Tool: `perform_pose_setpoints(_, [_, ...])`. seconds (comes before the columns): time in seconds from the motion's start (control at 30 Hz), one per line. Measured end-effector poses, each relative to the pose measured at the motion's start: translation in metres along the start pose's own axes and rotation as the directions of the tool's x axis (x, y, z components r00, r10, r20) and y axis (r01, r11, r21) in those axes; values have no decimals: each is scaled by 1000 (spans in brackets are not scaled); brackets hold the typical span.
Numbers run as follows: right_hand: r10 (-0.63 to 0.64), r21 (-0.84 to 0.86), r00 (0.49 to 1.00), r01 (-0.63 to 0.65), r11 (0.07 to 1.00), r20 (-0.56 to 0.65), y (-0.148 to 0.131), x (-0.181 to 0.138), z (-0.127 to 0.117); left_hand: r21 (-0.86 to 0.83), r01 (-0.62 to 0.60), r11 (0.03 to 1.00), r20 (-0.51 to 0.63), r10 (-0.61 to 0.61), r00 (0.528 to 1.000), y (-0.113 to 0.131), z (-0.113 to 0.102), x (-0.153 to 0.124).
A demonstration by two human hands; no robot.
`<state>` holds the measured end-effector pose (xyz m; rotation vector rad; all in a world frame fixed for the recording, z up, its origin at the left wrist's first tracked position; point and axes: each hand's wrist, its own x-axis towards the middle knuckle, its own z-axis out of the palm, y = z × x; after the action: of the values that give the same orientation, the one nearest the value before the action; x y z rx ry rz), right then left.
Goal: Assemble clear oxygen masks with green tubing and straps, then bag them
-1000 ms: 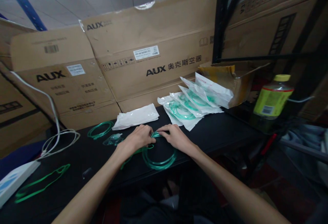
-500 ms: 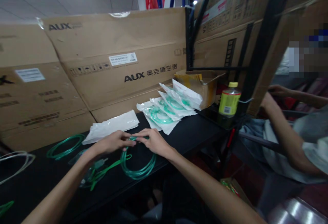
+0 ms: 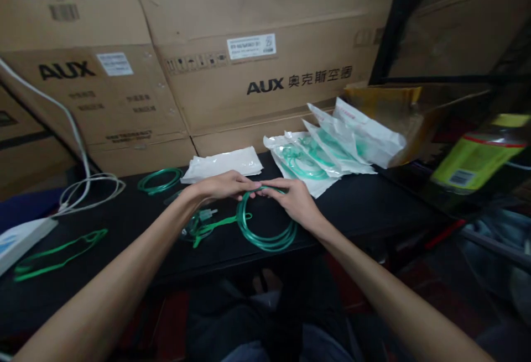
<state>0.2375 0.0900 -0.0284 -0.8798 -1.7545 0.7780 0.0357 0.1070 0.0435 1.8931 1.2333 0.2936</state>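
A coil of green tubing (image 3: 265,234) lies on the black table (image 3: 365,207) in front of me. My left hand (image 3: 219,185) and my right hand (image 3: 292,199) meet at the coil's far edge, and both pinch the tubing there with closed fingers. A clear mask with a green strap (image 3: 199,226) lies just left of the coil, joined to it by the tube.
A pile of empty white bags (image 3: 224,164) and sealed bags with green tubing (image 3: 323,155) lie behind my hands. Another green coil (image 3: 160,181), a green strap (image 3: 58,252), a white cable (image 3: 89,188) and a white box (image 3: 20,240) sit left. A bottle (image 3: 477,157) stands right, cardboard boxes (image 3: 257,63) behind.
The view has swung back left and down, so the person at the right is out of sight. My hands still pinch the coil's far edge; the coil lies slightly wider.
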Motion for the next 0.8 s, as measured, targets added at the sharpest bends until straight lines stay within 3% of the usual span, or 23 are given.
perform_pose_setpoints(0.13, [81, 100, 996, -76, 992, -47, -11, -1, -5, -7, -47, 999, -104, 46, 993, 6, -4, -9])
perform_pose_setpoints(0.23, [167, 257, 964, -112, 960, -205, -13, -6, -17, -84, -85, 993, -209, 66, 976, 5, -12, -18])
perform_pose_setpoints(0.37, [318, 383, 900, -193, 903, -297, -5, -25, -33, -272, -188, 944, -429, 56, 901, -3, -35, -28])
perform_pose_setpoints(0.47, [296, 270, 915, -222, 937, -274, -2, -41, -36, -355, -303, 884, -656, -4, 755, -15, -62, -36])
perform_pose_setpoints(0.57, [220, 119, 947, -196, 973, -233, -6, -50, -33, -360, -351, 864, -860, -162, 484, -36, -93, -51])
perform_pose_setpoints(0.63, [193, 68, 956, -182, 981, -222, -8, -52, -32, -354, -327, 877, -917, -256, 306, -55, -112, -64])
perform_pose_setpoints(0.73, [176, 57, 956, -167, 984, -235, -9, -51, -31, -365, -246, 898, -929, -335, 158, -88, -129, -84])
perform_pose_setpoints(0.8, [170, 55, 955, -162, 985, -244, -7, -51, -30, -387, -167, 907, -921, -373, 108, -109, -131, -93])
